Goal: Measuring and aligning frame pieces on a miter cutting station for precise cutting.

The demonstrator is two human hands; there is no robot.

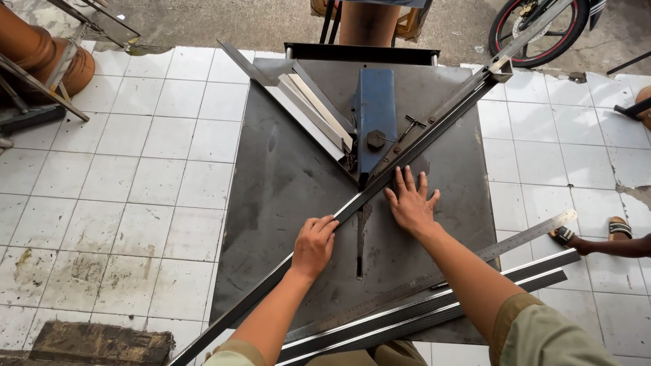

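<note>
We have the long profile point(380, 181) lying diagonally across the saw table point(285, 176), against the fence by the blue guard point(375, 108). Our left hand point(313, 245) grips it; our right hand point(411, 203) presses flat, open, beside it. Judging by this, we are positioning for a cut; next needs firm hold.

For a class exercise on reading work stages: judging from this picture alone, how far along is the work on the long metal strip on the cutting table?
Done: the long metal strip lies diagonally across the dark cutting table, against the blue saw housing.
In hand: the left hand grips the strip; the right hand lies flat beside it.
Left: the strip looks uncut; similar strips and a steel ruler wait at the near edge.
</note>
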